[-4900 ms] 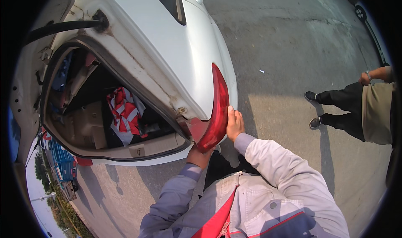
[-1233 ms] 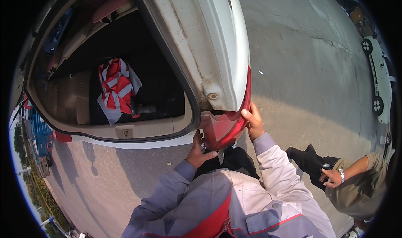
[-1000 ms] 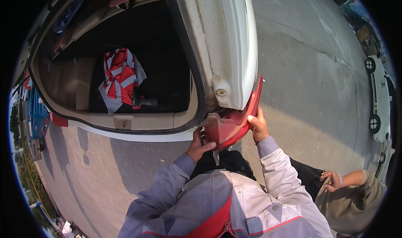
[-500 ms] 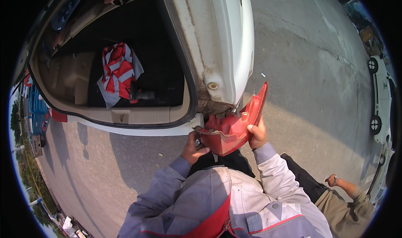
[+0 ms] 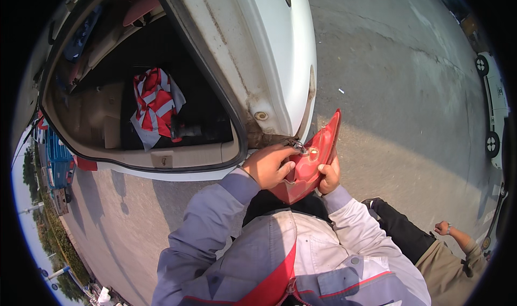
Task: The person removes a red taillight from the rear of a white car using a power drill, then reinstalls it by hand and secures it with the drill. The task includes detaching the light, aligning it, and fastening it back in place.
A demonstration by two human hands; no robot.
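Observation:
In my right hand [image 5: 329,175] is a red tail light housing [image 5: 308,172], gripped at its right side with the thumb on the back. Its pointed end slants up and away, and its back, with sockets, faces me. My left hand [image 5: 272,166] reaches across the housing's left side, fingers closed at the dark wiring [image 5: 293,143] by the car's rear corner. The fingers partly hide what they pinch. Right beyond the housing is the open, dirty lamp recess [image 5: 264,139] of the white car [image 5: 288,63].
The open boot [image 5: 204,154] lies to the left, with a red and silver reflective vest [image 5: 156,104] and a cordless drill [image 5: 186,130] inside. Another person's hand [image 5: 442,228] shows at the lower right. A white car [image 5: 495,106] is parked far right.
My left hand has left the housing's left edge and moved up and right to the wiring. My right hand still holds the housing, which is slightly turned.

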